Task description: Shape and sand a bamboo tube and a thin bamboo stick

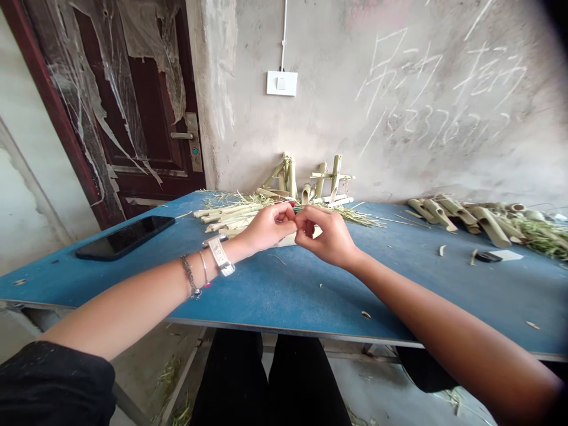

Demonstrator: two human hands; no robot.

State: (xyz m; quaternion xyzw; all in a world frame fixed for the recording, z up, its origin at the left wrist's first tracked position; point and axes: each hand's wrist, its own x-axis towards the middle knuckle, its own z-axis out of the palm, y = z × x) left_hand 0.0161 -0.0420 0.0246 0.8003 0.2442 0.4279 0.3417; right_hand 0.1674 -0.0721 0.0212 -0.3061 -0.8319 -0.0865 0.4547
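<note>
My left hand (271, 226), with a watch (219, 253) and bracelets at the wrist, is closed in a pinch over the middle of the table. My right hand (326, 235) meets it, thumb and fingers also pinched together. Whatever lies between the fingertips is too small or hidden to name. Just behind the hands is a bundle of pale cut bamboo sticks (231, 214), partly covered by them. A small red and green item shows behind the fingers, too hidden to identify. Further back, against the wall, stand small structures of bamboo pieces (288, 176) and crossed bamboo (333, 176).
On the blue table (288, 290) a black phone (126, 236) lies at the left. Cut bamboo tubes (457, 214) and green shreds (544, 234) are heaped at the right. A utility knife with a black and white body (499, 255) lies before them. Small chips are scattered about.
</note>
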